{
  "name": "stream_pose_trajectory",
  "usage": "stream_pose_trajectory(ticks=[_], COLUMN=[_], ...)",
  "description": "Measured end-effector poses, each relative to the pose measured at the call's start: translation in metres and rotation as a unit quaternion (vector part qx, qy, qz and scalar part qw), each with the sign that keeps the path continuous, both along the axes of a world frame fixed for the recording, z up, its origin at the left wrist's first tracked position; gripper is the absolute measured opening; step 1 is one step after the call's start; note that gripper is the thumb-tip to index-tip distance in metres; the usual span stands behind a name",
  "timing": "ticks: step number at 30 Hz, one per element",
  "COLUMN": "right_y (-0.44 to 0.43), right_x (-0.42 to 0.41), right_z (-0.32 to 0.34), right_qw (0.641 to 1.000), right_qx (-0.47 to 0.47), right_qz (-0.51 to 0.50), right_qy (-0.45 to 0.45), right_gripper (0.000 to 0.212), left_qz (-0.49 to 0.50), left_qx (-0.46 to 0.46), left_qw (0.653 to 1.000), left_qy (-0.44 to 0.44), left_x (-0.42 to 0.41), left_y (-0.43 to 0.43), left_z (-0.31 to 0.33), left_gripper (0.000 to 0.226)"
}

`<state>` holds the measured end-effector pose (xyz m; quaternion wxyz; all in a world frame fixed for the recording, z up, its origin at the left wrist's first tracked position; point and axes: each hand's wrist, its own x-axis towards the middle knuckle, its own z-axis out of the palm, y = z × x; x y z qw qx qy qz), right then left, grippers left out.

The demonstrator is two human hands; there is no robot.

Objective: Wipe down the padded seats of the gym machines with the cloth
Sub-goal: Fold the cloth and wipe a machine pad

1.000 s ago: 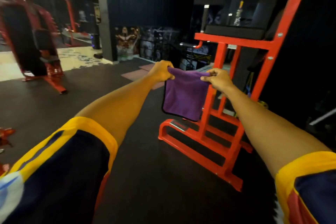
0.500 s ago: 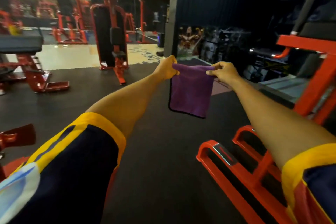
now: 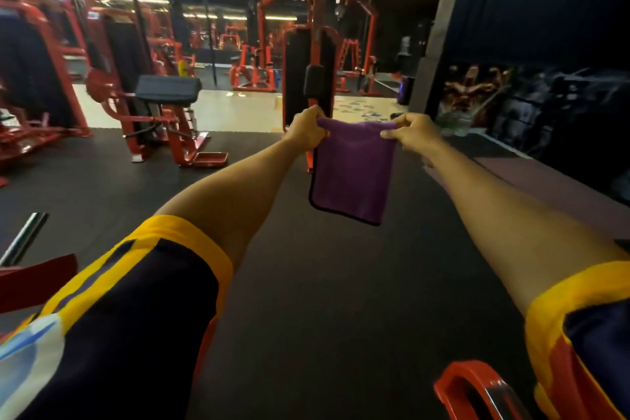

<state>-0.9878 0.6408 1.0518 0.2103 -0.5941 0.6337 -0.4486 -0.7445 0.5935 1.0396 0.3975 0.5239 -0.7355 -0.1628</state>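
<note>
A purple cloth [image 3: 353,174] hangs in the air in front of me, stretched by its top edge. My left hand [image 3: 306,129] pinches its upper left corner and my right hand [image 3: 414,132] pinches its upper right corner, both arms held out straight. A black padded seat [image 3: 167,89] sits on a red machine at the left, well beyond the cloth. Straight ahead stands a red machine with a tall black back pad [image 3: 308,78], partly hidden by the cloth and my left hand.
Dark rubber floor [image 3: 324,283] spreads between me and the machines. A red frame foot [image 3: 474,389] shows at the bottom right, and a red part with a steel bar [image 3: 24,242] at the lower left. A dark wall with posters [image 3: 531,102] runs along the right.
My view has swung left: the red frame that stood close on the right has slid out of view and the padded machines have come toward the centre. Both hands still hold the cloth.
</note>
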Motion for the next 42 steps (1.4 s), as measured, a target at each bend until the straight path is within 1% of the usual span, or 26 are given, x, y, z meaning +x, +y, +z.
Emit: stream_pose_trajectory(ticks=[2,4,8,10,12,16,21,23,26,29,32,36,40,42], right_y=[-0.049,-0.088,-0.166,-0.208,-0.243,-0.316,-0.418,-0.465,-0.525,-0.585,-0.648,-0.743,-0.835,-0.887], right_x=[0.000,0.001,-0.014,-0.026,-0.035,-0.051,-0.081,-0.089,-0.096,-0.098,-0.098,-0.081,-0.056,-0.043], right_z=[0.002,0.004,0.022,0.027,0.036,0.043,0.042,0.041,0.044,0.046,0.046,0.037,0.028,0.034], right_qw=[1.000,0.999,0.999,0.999,0.999,0.997,0.997,0.997,0.998,0.997,0.996,0.993,0.996,0.997], right_qx=[-0.003,0.000,0.002,0.000,-0.001,-0.013,-0.025,-0.032,-0.033,-0.033,-0.036,-0.050,-0.025,-0.028], right_qz=[0.016,0.027,0.024,0.025,0.026,0.053,0.072,0.064,0.059,0.064,0.076,0.101,0.081,0.064], right_qy=[0.008,0.020,0.033,0.046,0.040,0.053,0.033,0.008,0.002,-0.007,-0.013,-0.033,-0.023,-0.018], right_gripper=[0.024,0.026,0.027,0.028,0.028,0.023,0.021,0.022,0.022,0.023,0.017,0.029,0.020,0.021], left_qz=[0.030,0.055,0.074,0.079,0.087,0.101,0.104,0.107,0.109,0.110,0.116,0.101,0.067,0.066], left_qx=[-0.002,0.002,-0.008,-0.017,-0.022,-0.046,-0.036,-0.027,-0.013,0.002,-0.011,-0.008,0.006,0.002], left_qw=[0.999,0.998,0.997,0.997,0.996,0.993,0.992,0.991,0.990,0.991,0.990,0.992,0.994,0.994], left_qy=[0.013,0.004,0.015,0.018,0.022,0.039,0.062,0.080,0.089,0.082,0.076,0.074,0.085,0.091], left_x=[0.001,0.000,-0.012,-0.018,-0.024,-0.044,-0.079,-0.094,-0.109,-0.110,-0.105,-0.091,-0.073,-0.063], left_y=[-0.039,-0.078,-0.144,-0.173,-0.202,-0.277,-0.381,-0.418,-0.471,-0.527,-0.589,-0.681,-0.772,-0.823], left_z=[0.004,0.009,0.032,0.037,0.043,0.043,0.044,0.045,0.046,0.046,0.046,0.038,0.031,0.041], left_gripper=[0.024,0.024,0.029,0.029,0.030,0.031,0.029,0.033,0.036,0.035,0.032,0.029,0.024,0.021])
